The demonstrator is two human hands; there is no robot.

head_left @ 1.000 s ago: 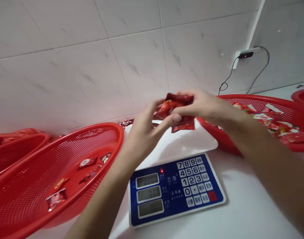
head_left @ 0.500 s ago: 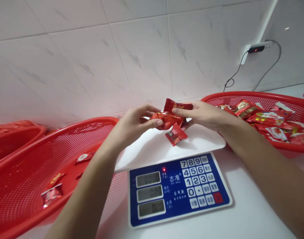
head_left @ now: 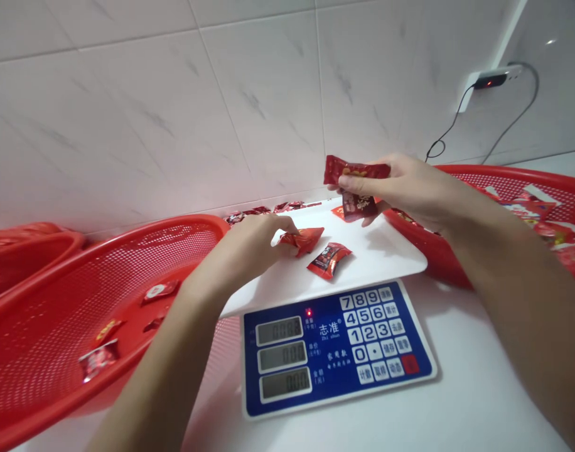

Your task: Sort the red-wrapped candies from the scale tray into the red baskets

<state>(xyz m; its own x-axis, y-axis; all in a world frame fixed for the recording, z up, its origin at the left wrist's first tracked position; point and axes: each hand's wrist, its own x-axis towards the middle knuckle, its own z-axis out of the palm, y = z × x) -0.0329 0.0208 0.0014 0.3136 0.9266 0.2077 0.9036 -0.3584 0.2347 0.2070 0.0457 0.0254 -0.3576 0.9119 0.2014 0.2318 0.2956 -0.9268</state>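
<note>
My left hand [head_left: 246, 250] rests its fingertips on the end of a shiny red sweet packet [head_left: 303, 240], which lies on the white platform of a digital weighing scale [head_left: 367, 263]. My right hand [head_left: 405, 191] is raised above the platform's back right, pinching a dark red packet [head_left: 356, 187] between thumb and fingers. A third packet [head_left: 329, 260] lies on the platform between my hands, and a small red piece [head_left: 337, 212] shows under my right hand.
A red mesh basket [head_left: 99, 282] with a few packets lies left of the scale, and another [head_left: 518, 185] holding many lies to the right. The scale's blue keypad [head_left: 337, 345] faces me. Tiled wall stands behind, with a plugged-in socket [head_left: 489, 80].
My hands have parted. The left has come down to the platform with a red packet, while the right has lifted the dark packet higher. The view has tilted slightly.
</note>
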